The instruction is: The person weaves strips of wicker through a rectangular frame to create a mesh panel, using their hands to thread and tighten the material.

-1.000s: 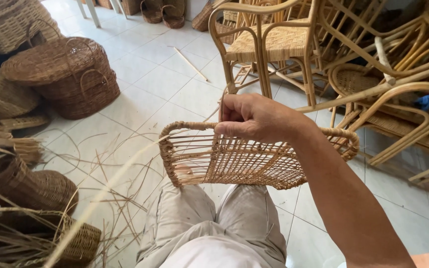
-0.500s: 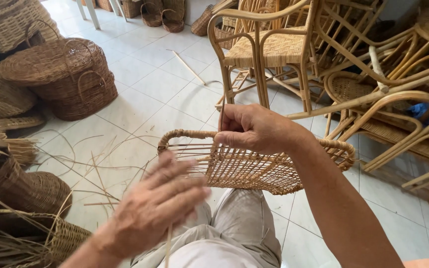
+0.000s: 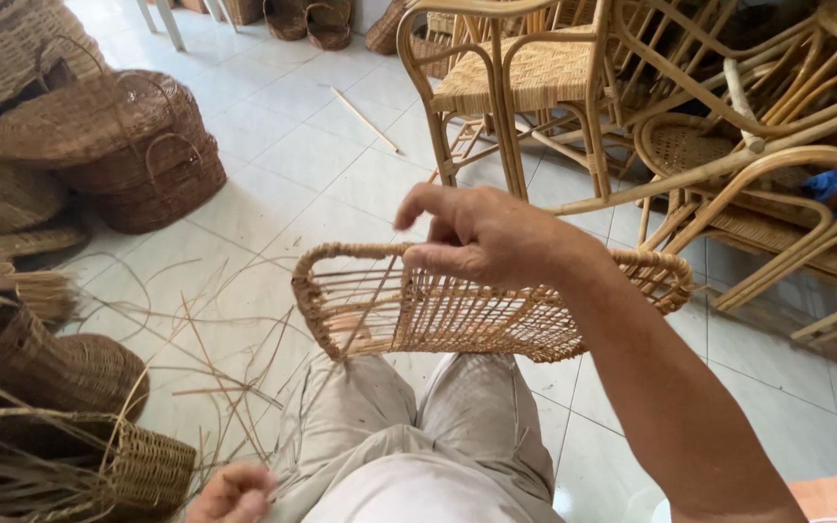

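woven rattan panel [image 3: 477, 310] is pinched at its rim by right hand [image 3: 481, 237] | judged light, stiff, springy | left hand [image 3: 234, 492] is curled, contents untellable | loose strands [image 3: 215, 358] below

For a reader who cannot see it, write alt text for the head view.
The right hand grips the near rim of a half-woven rattan panel held above the person's knees, while the left hand sits low by the lap. Lidded wicker baskets stand left on the tiled floor, rattan chairs behind.

Right hand [image 3: 481, 237] raised, fingers pinched; left hand [image 3: 232, 492] low beside the thigh, curled.
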